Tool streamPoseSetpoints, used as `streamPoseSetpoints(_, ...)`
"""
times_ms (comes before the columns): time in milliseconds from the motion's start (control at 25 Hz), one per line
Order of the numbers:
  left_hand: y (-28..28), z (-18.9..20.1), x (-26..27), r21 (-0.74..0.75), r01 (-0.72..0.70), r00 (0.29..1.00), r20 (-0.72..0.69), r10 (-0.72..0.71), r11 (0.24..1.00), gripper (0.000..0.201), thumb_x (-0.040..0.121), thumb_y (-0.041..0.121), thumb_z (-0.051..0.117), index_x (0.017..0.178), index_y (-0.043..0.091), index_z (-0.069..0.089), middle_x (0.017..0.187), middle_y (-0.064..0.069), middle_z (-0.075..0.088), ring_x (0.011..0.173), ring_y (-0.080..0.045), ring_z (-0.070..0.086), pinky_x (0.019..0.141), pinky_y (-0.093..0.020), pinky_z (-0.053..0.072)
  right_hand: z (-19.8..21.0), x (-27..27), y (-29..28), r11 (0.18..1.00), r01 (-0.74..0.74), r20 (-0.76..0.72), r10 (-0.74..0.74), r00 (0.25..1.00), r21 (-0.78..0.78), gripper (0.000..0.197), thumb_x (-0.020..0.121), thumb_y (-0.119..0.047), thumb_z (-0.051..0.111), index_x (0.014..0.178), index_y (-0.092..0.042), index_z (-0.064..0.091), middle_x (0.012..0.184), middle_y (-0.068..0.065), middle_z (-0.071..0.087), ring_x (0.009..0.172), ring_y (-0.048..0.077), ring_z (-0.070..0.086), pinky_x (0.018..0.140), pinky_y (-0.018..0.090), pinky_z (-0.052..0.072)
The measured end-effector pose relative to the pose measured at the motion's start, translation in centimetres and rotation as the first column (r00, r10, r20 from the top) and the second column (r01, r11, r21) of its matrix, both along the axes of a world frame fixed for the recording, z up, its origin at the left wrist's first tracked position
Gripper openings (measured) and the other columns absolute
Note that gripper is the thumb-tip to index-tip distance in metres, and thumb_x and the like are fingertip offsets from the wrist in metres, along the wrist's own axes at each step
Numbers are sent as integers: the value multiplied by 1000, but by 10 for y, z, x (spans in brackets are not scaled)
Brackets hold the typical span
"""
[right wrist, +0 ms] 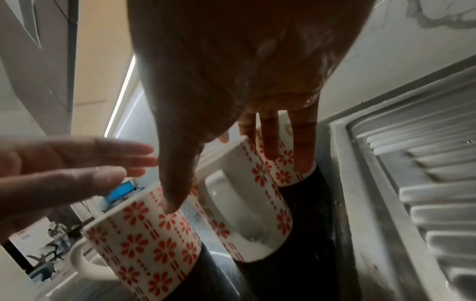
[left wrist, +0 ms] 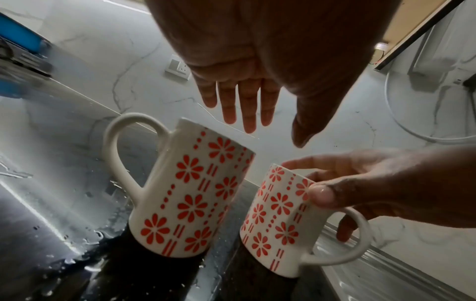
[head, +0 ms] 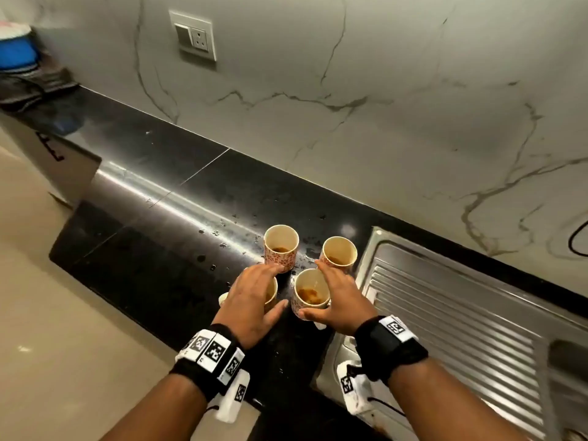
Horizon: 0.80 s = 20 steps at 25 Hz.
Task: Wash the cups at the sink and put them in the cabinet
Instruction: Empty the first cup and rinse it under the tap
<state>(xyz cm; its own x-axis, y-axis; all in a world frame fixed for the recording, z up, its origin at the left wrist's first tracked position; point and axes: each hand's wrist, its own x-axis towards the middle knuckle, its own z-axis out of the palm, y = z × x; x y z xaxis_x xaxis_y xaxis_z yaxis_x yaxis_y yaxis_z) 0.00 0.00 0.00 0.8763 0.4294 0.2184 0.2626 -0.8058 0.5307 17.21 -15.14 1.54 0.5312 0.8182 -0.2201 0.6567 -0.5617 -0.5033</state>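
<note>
Four white cups with red flower print stand close together on the black counter [head: 152,249], each with brown dregs inside. My left hand [head: 270,286] [left wrist: 274,134] hovers over the front left cup [head: 272,294] [left wrist: 190,189] with straight fingers, clear of its rim. My right hand [head: 315,289] [right wrist: 221,177] straddles the front right cup [head: 310,296] [left wrist: 278,220]. Its thumb [left wrist: 319,195] touches the cup's near side, and its nearly straight fingers reach past the rim towards the back right cup [head: 339,254]. The back left cup [head: 281,246] stands untouched.
A steel sink drainboard [head: 445,307] with ridges lies directly right of the cups. Water drops dot the counter left of them. A marble wall with a socket [head: 195,36] runs behind. A blue container [head: 16,49] sits at the far left end.
</note>
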Motion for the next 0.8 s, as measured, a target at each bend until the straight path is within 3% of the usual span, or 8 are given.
streamPoseSetpoints(80, 0, -1, 3, -17, 21, 1000, -2, -21, 1000, 66, 86, 45, 63, 146, 25, 43, 145, 6, 48, 139, -13, 39, 118, -39, 34, -7, -3, 6, 999, 26, -33, -27, 999, -24, 108, 72, -53, 80, 156, -38, 13, 153, -2, 35, 140, 23, 35, 114, 40, 38)
streamPoseSetpoints(240, -4, -1, 8, -10, 64, 998, -11, -64, 998, 67, 87, 40, 69, 146, 23, 43, 146, 6, 48, 139, -11, 37, 120, -35, 30, -15, -8, 4, 990, 119, -106, -110, 988, 79, 94, 71, -39, 81, 148, -39, 27, 140, 1, 48, 126, 21, 52, 103, 30, 46)
streamPoseSetpoints(400, -16, 2, 21, -38, 154, 988, -4, -154, 987, 76, 82, 37, 76, 148, 23, 40, 146, 4, 48, 140, -14, 39, 117, -40, 35, 4, -8, -26, 965, 189, -89, -176, 980, 179, 92, 61, -45, 81, 141, -41, 35, 134, -4, 57, 115, 17, 59, 95, 31, 52)
streamPoseSetpoints(600, -74, 16, 56, -87, 294, 955, 53, -290, 952, 95, 67, 37, 89, 147, 21, 41, 140, 2, 53, 132, -16, 46, 113, -35, 38, 43, -3, -107, 916, 268, -90, -253, 963, 299, 88, 57, -46, 83, 136, -42, 43, 125, -12, 63, 109, 11, 62, 93, 34, 53)
streamPoseSetpoints(800, -177, 26, 88, -173, 401, 916, 71, -394, 900, 98, 62, 61, 86, 145, 28, 44, 135, 9, 57, 126, -14, 53, 107, -37, 44, 83, -6, -230, 882, 277, -90, -262, 961, 382, 89, 61, -49, 88, 138, -42, 44, 125, -17, 64, 108, 3, 63, 93, 28, 54)
